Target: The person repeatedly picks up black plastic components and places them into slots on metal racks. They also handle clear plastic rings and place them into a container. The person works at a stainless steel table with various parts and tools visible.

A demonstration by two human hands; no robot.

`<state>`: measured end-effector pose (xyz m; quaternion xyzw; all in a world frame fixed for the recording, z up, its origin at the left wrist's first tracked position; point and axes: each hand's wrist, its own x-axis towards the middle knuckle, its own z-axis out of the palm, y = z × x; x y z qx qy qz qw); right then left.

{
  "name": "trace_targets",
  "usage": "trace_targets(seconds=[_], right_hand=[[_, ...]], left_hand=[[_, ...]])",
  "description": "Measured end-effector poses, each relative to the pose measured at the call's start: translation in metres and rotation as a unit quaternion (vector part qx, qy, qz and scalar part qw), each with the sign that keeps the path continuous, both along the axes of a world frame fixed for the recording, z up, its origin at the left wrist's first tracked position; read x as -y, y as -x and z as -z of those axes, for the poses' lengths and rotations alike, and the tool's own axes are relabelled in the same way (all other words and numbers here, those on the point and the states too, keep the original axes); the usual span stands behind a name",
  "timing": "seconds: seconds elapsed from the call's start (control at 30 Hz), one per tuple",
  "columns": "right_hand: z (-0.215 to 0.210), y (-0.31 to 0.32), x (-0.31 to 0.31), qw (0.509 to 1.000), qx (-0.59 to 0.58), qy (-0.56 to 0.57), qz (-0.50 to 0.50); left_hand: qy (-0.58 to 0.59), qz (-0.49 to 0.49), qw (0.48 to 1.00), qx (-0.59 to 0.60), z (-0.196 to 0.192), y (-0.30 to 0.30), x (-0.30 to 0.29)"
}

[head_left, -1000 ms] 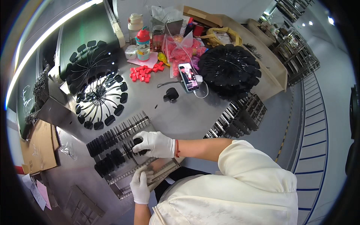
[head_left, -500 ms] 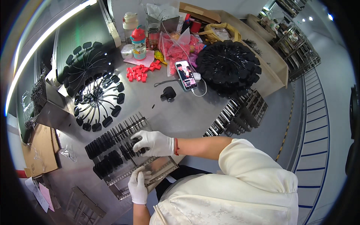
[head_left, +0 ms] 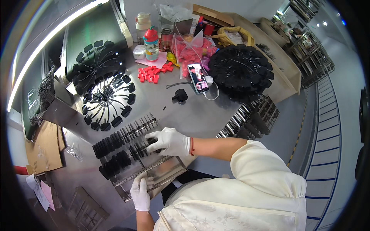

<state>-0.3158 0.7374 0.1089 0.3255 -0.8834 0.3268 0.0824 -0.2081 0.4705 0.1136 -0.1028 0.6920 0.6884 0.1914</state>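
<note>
A metal rack (head_left: 133, 182) with slotted rails lies in front of me, two rows of flat black paddle-like pieces (head_left: 112, 145) standing in it. Toward the right end of the far row, thin slats stand without black pieces. My right hand (head_left: 172, 143), in a white glove, is closed around a black piece (head_left: 152, 141) at the right end of the nearer row; the fingers hide most of it. Also gloved in white, my left hand (head_left: 140, 194) grips the rack's near edge, its fingers bent over the rail.
Black pieces on curved wires fan out in rings (head_left: 106, 98) at the left. Beyond the rack lie a single black piece (head_left: 180, 96), a phone (head_left: 198, 78), red clips (head_left: 151, 72) and a tall black pile (head_left: 241, 69). More metal racks (head_left: 250, 117) stand at right.
The whole view has shifted slightly, moving the table's things rightward. My right hand stays at the nearer row, a little further right along it; my left hand keeps its place on the rack edge.
</note>
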Motion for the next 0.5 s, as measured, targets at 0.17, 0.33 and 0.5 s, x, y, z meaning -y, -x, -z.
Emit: trace_targets(seconds=[0.17, 0.33, 0.5], right_hand=[[-0.015, 0.0, -0.021, 0.999, 0.031, -0.041, 0.003], [-0.03, -0.004, -0.045, 0.985, 0.035, -0.142, 0.096], [-0.024, -0.004, -0.039, 0.986, -0.034, -0.159, 0.046]], left_hand=[[0.011, -0.014, 1.0, -0.003, -0.008, -0.004, 0.012], [0.033, -0.045, 0.998, -0.021, -0.012, -0.002, 0.035], [0.223, -0.026, 0.953, -0.202, -0.034, 0.021, 0.023]])
